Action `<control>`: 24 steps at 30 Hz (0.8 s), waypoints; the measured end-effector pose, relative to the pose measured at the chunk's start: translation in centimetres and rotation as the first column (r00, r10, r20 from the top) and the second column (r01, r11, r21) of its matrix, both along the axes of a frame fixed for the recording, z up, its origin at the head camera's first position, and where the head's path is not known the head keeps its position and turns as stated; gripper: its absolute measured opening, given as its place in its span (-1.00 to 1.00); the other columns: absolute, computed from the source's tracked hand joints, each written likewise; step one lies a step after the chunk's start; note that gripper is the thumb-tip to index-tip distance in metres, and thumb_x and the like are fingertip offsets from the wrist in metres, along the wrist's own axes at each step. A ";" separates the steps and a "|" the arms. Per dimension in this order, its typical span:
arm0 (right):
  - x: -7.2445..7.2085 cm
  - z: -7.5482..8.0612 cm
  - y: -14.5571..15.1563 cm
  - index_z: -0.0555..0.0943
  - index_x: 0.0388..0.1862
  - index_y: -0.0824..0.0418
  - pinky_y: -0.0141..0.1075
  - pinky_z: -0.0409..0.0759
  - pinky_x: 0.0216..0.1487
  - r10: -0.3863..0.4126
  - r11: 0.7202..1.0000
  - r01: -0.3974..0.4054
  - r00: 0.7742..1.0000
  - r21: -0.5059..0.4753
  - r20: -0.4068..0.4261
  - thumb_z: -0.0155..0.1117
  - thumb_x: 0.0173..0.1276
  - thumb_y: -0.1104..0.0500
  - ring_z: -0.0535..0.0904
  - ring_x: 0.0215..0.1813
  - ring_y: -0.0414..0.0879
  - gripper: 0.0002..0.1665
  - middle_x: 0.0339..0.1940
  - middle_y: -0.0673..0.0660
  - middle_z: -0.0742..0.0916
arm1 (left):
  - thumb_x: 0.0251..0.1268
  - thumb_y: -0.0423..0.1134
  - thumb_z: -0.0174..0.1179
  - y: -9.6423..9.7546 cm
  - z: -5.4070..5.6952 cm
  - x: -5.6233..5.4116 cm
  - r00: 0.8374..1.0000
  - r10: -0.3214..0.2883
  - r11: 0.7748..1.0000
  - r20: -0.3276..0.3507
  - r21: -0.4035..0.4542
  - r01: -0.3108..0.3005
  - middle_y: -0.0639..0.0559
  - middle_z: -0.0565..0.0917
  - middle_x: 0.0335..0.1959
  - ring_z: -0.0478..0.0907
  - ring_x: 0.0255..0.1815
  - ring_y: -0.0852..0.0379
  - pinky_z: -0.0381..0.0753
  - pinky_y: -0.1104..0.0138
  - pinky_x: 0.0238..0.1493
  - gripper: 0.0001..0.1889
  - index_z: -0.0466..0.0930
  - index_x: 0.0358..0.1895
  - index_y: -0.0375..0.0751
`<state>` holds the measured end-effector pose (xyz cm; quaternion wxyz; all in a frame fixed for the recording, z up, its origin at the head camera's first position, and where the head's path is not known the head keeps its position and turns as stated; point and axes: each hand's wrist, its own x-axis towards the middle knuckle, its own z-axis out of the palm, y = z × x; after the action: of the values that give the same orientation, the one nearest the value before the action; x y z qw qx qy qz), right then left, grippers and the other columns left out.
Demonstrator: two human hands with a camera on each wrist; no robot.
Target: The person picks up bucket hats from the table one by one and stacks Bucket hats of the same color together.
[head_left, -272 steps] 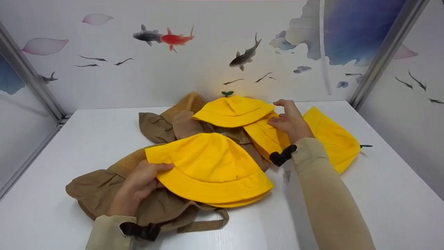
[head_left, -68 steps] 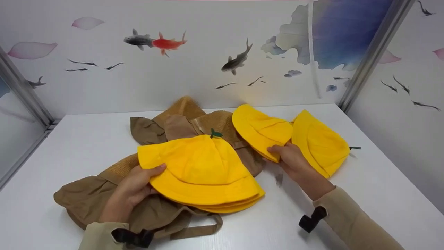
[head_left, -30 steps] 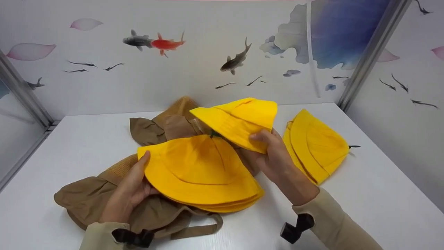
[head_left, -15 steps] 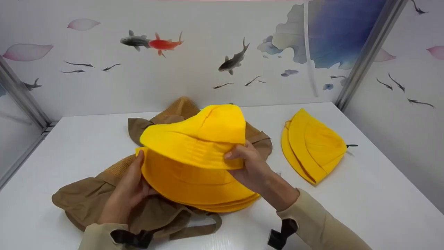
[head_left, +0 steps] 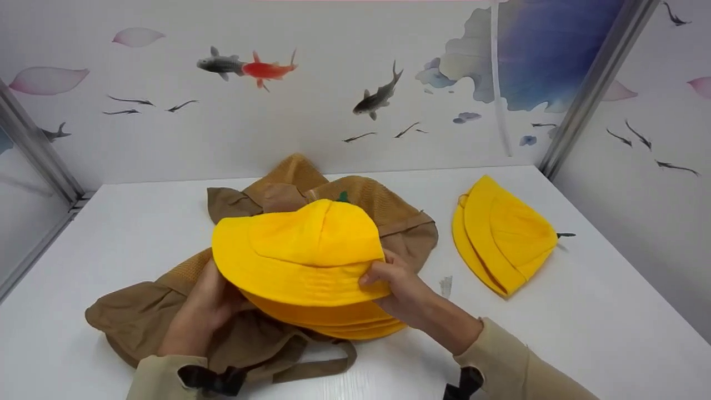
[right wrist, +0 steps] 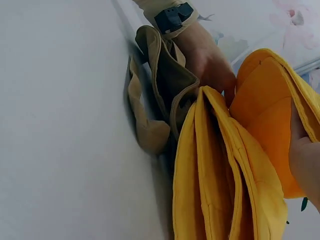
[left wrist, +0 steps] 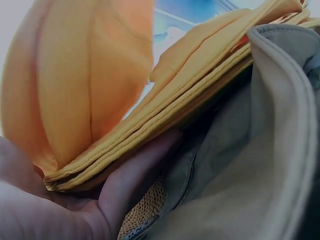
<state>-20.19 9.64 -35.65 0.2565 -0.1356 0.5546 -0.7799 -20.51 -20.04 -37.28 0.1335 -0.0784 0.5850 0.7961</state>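
Note:
My right hand (head_left: 408, 291) pinches a yellow bucket hat (head_left: 311, 244) by its right brim, thumb on top. This hat lies tilted over a stack of yellow bucket hats (head_left: 328, 318), whose layered brims show below it. At the stack's left edge, my left hand (head_left: 197, 311) grips the brims; in the left wrist view its fingers lie beneath the layered stack (left wrist: 185, 95). The right wrist view shows the upper hat (right wrist: 262, 110) angled away from the stack (right wrist: 210, 175). A green sprout (head_left: 343, 196) pokes up behind the hats.
Brown hats with mesh crowns lie under and behind the stack: one front left (head_left: 139, 311), one at the back (head_left: 294, 172), one to the right (head_left: 383, 203). More yellow hats (head_left: 511, 233) lie folded on the right of the white table (head_left: 583, 333), near the wall panels.
My right hand has picked up a yellow hat from the right, carried it left and lowered it over the stack. Earlier, a sprout-topped yellow hat joined the stack. The left hand has stayed at the brims.

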 end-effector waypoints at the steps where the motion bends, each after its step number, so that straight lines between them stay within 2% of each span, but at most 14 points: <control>1: 0.0 -0.1 0.3 0.38 0.17 0.21 -0.28 0.55 0.14 -0.018 0.999 0.017 1.000 0.036 0.017 0.07 0.11 0.37 0.50 0.00 -0.05 -0.43 -0.03 0.05 0.55 | 0.49 0.40 -0.33 0.0 0.1 0.0 1.000 0.001 1.000 0.007 0.005 -0.001 0.12 0.51 -0.11 0.49 -0.10 0.14 0.55 0.12 -0.04 -0.45 0.58 -0.10 0.19; 4: 0.1 -0.3 1.1 0.40 0.21 0.25 -0.26 0.55 0.12 -0.070 0.985 0.062 0.996 0.159 0.047 0.14 0.08 0.33 0.51 0.01 -0.03 -0.38 -0.03 0.08 0.56 | 0.40 0.49 -0.46 -0.1 0.2 -0.1 1.000 0.000 1.000 0.019 0.029 0.000 0.18 0.54 -0.08 0.53 -0.07 0.20 0.56 0.13 0.00 -0.35 0.49 0.05 0.21; 7: 0.2 -0.5 1.6 0.44 0.22 0.27 -0.27 0.53 0.06 -0.108 0.956 0.090 0.993 0.280 0.050 0.19 0.05 0.30 0.50 0.00 -0.01 -0.35 -0.04 0.10 0.55 | 0.27 0.56 -0.59 -0.4 0.3 -0.2 1.000 -0.018 0.998 0.022 0.065 0.016 0.21 0.55 -0.03 0.55 -0.04 0.27 0.56 0.16 0.05 -0.23 0.33 0.23 0.21; 10: 0.1 -0.8 1.9 0.47 0.20 0.31 -0.29 0.51 0.03 -0.117 0.932 0.097 0.992 0.350 0.037 0.22 0.03 0.31 0.51 -0.03 -0.02 -0.36 -0.05 0.10 0.57 | 0.21 0.60 -0.63 -0.4 0.2 -0.2 0.999 -0.052 0.996 0.013 0.068 0.051 0.14 0.51 0.05 0.58 0.00 0.22 0.59 0.08 0.05 -0.14 0.19 0.35 0.16; 14: -0.1 -0.9 2.3 0.47 0.18 0.34 -0.30 0.48 0.09 -0.079 0.910 0.071 0.997 0.409 0.003 0.23 0.06 0.31 0.50 -0.03 -0.03 -0.39 -0.04 0.11 0.57 | 0.32 0.57 -0.50 -0.2 0.3 -0.3 0.997 -0.072 0.996 0.006 0.044 0.072 0.05 0.46 0.11 0.57 0.03 0.13 0.59 -0.03 0.03 -0.18 0.12 0.41 0.09; 17: -0.4 -0.4 2.9 0.45 0.22 0.33 -0.26 0.64 0.09 -0.018 0.896 0.011 1.000 0.443 0.012 0.24 0.12 0.30 0.54 0.00 -0.02 -0.38 0.02 0.15 0.57 | 0.47 0.41 -0.23 -0.1 0.4 -0.5 0.996 -0.072 0.997 0.048 0.019 0.071 0.05 0.48 0.08 0.58 0.01 0.14 0.62 0.04 0.04 -0.33 0.12 0.39 0.03; 18: -0.5 -0.2 3.1 0.45 0.23 0.33 -0.25 0.70 0.01 0.000 0.885 -0.005 1.000 0.465 0.012 0.24 0.14 0.28 0.59 -0.01 -0.02 -0.39 0.03 0.16 0.58 | 0.50 0.33 -0.15 0.0 0.5 -0.6 0.995 -0.071 0.997 0.066 0.008 0.070 0.05 0.50 0.06 0.59 -0.01 0.15 0.64 0.08 0.03 -0.37 0.11 0.39 0.00; 20: -0.7 0.3 3.4 0.49 0.21 0.29 -0.21 0.77 -0.21 0.035 0.848 -0.026 0.999 0.529 -0.008 0.27 0.20 0.22 0.66 -0.03 -0.03 -0.44 0.03 0.17 0.61 | 0.51 0.22 -0.01 0.0 0.5 -0.7 0.992 -0.073 0.997 0.104 -0.008 0.074 0.04 0.52 0.04 0.62 -0.03 0.16 0.68 0.14 0.02 -0.39 0.11 0.38 -0.05; 21: -0.8 0.5 3.5 0.51 0.21 0.25 -0.19 0.76 -0.29 0.044 0.821 -0.023 0.999 0.571 -0.022 0.28 0.24 0.17 0.68 -0.05 -0.02 -0.47 0.03 0.17 0.62 | 0.51 0.18 0.03 0.0 0.5 -0.7 0.990 -0.078 0.997 0.114 -0.017 0.080 0.03 0.53 0.03 0.62 -0.04 0.16 0.69 0.16 0.03 -0.39 0.10 0.38 -0.08; 22: -0.9 0.7 3.5 0.54 0.19 0.21 -0.21 0.75 -0.34 0.048 0.786 -0.009 0.998 0.618 -0.047 0.30 0.28 0.11 0.68 -0.07 -0.03 -0.50 0.01 0.16 0.64 | 0.50 0.15 0.06 0.0 0.5 -0.8 0.989 -0.084 0.996 0.118 -0.022 0.087 0.03 0.53 0.03 0.62 -0.04 0.16 0.69 0.17 0.03 -0.37 0.09 0.39 -0.11; 24: -1.1 1.2 3.3 0.59 0.15 0.13 -0.27 0.72 -0.36 0.056 0.699 0.055 0.990 0.713 -0.131 0.35 0.32 -0.02 0.66 -0.10 -0.07 -0.53 -0.03 0.12 0.67 | 0.49 0.13 0.10 -0.1 0.5 -0.8 0.988 -0.094 0.995 0.120 -0.015 0.096 0.01 0.52 0.06 0.61 -0.01 0.15 0.69 0.16 0.06 -0.34 0.07 0.40 -0.14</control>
<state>-21.24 12.92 -34.48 0.2491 -0.0808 0.8305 -0.4915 -21.27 -20.10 -36.79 0.2052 -0.0994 0.5874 0.7765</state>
